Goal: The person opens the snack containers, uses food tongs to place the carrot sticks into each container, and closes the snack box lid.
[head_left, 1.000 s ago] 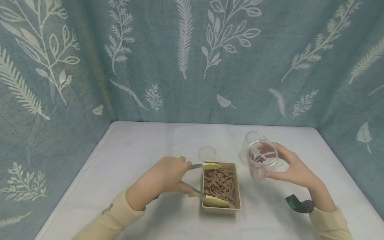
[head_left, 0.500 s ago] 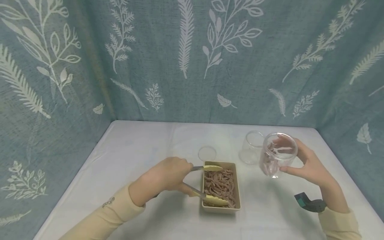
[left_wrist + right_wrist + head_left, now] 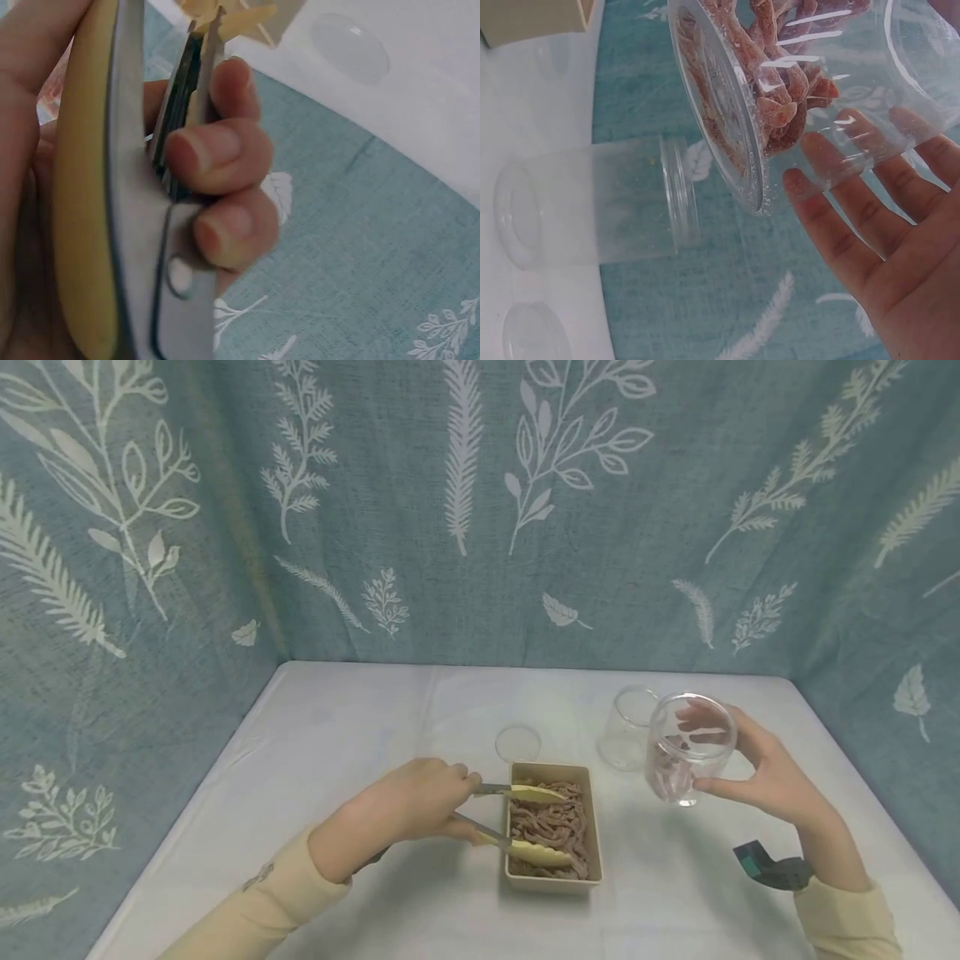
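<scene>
My left hand (image 3: 420,800) grips metal tongs with yellow tips (image 3: 538,854); the fingers curl round the handle (image 3: 82,187) in the left wrist view. Both tips reach into a beige rectangular box (image 3: 553,887), spread apart over brown, jerky-like strips (image 3: 551,822). To the right of the box, my right hand (image 3: 761,768) holds a clear jar (image 3: 667,772) round its side, mouth facing up. Several reddish-brown strips (image 3: 776,90) lie inside this jar in the right wrist view. Fingers (image 3: 870,210) show through and beside its clear wall.
Behind the held jar stands a second clear jar (image 3: 621,750). A clear round lid (image 3: 517,744) lies on the white tabletop (image 3: 360,718) behind the box. Patterned blue-green cloth (image 3: 420,527) hangs at the back and sides.
My right hand carried the jar rightward, away from the box, then shifted slightly back left. Over the strips, the tong tips have drawn closer together, the far tip coming toward the near one.
</scene>
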Tool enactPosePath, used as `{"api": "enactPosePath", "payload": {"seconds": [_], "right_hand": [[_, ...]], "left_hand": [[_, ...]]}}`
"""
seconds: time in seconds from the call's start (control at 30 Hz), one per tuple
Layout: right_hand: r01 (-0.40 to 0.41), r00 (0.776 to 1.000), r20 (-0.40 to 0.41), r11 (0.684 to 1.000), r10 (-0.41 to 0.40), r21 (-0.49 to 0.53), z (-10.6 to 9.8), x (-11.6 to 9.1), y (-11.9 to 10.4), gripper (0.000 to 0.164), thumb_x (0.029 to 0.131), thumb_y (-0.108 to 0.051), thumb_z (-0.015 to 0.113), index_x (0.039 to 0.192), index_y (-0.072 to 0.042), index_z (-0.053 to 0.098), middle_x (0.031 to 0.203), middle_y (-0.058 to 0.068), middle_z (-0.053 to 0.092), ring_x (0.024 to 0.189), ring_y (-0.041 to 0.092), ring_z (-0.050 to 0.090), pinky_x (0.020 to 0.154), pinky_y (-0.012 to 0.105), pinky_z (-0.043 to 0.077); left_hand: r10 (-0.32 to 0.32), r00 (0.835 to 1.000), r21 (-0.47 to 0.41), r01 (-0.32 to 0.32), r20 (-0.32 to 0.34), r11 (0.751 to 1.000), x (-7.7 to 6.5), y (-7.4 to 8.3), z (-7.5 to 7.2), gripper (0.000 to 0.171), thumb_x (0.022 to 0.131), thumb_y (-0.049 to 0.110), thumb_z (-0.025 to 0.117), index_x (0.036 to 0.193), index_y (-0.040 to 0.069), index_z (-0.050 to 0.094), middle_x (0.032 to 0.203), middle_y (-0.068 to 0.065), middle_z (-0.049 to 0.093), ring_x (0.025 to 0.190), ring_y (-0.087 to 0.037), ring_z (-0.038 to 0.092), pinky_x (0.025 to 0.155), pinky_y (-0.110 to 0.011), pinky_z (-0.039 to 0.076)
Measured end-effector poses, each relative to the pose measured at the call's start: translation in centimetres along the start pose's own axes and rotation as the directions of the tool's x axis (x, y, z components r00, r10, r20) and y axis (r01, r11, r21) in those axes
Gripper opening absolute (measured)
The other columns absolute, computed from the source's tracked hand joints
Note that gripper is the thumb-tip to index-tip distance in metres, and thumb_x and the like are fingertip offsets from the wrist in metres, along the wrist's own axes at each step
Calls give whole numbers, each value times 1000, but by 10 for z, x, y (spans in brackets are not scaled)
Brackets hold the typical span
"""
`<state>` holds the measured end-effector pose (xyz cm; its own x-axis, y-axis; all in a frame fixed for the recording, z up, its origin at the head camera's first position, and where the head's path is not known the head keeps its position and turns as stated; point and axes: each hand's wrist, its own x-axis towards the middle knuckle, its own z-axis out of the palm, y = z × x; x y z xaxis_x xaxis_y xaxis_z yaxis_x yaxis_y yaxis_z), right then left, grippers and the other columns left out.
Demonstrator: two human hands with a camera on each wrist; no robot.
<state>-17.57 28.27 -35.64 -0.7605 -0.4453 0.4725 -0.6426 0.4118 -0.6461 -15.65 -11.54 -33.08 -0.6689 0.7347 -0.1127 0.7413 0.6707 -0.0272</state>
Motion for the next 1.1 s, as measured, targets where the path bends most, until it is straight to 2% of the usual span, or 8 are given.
{"api": "enactPosePath", "payload": {"seconds": [0.2, 0.3, 0.43, 0.67, 0.77, 0.93, 1.0, 1.1], "right_hand": [[-21, 1000, 8, 1000, 22, -14, -1, 1, -1, 90, 57, 11, 80, 137, -1, 40, 126, 1, 55, 110, 7, 54, 92, 17, 40], [-26, 1000, 9, 1000, 26, -15, -1, 1, -1, 90, 58, 12, 80, 137, -1, 39, 126, 0, 54, 110, 8, 54, 92, 17, 39], [-30, 999, 13, 1000, 30, -8, -1, 1, 0, 89, 58, 12, 80, 136, 0, 40, 125, 6, 55, 110, 8, 54, 92, 17, 39], [-38, 999, 19, 999, 38, -6, 0, 2, 2, 90, 57, 12, 80, 137, -1, 39, 123, 12, 55, 109, 9, 54, 92, 19, 40], [-39, 999, 22, 999, 40, -12, 0, 2, 3, 91, 57, 11, 80, 137, -2, 39, 123, 12, 55, 110, 8, 54, 92, 17, 39], [-1, 1000, 24, 1000, 1, -1, 0, 4, 2, 89, 57, 11, 80, 136, 2, 40, 122, 12, 56, 109, 10, 54, 92, 18, 40], [18, 1000, 26, 1000, -18, 2, 0, 4, 1, 88, 57, 12, 80, 135, 3, 40, 122, 14, 56, 109, 10, 55, 92, 19, 40], [2, 999, 32, 1000, -2, -1, 0, 4, 1, 89, 58, 11, 80, 136, 1, 40, 122, 15, 55, 110, 9, 54, 92, 18, 40]], "left_hand": [[1, 999, -13, -2, -50, 1000, -2, -3, 8, 49, 80, 52, 63, 99, 7, 59, 77, 2, 58, 64, -11, 54, 61, -24, 47], [6, 999, -14, -6, -34, 1000, -1, -4, 12, 49, 82, 50, 63, 105, 8, 56, 76, 3, 54, 62, -9, 50, 57, -23, 45], [25, 1000, 17, -25, -9, 1000, 2, -9, 15, 47, 83, 49, 62, 110, 12, 51, 74, 5, 48, 55, -6, 39, 49, -20, 38], [75, 997, 16, -75, 5, 997, 17, -22, 19, 50, 77, 62, 58, 98, 18, 47, 59, 10, 40, 45, -5, 29, 41, -21, 29], [84, 996, 20, -85, 40, 996, 22, -25, 17, 52, 76, 66, 56, 95, 18, 45, 52, 11, 34, 44, -5, 26, 39, -21, 27], [62, 988, 0, -62, 140, 998, 27, -28, 12, 54, 76, 68, 56, 97, 19, 45, 53, 9, 38, 45, -7, 29, 41, -23, 30], [67, 986, -33, -63, 154, 997, 29, -30, 12, 52, 76, 66, 58, 97, 19, 46, 55, 9, 39, 46, -7, 30, 42, -23, 31], [89, 985, -92, -76, 148, 993, 29, -35, 14, 48, 76, 62, 60, 95, 20, 45, 55, 10, 37, 47, -7, 30, 42, -23, 30]]}}
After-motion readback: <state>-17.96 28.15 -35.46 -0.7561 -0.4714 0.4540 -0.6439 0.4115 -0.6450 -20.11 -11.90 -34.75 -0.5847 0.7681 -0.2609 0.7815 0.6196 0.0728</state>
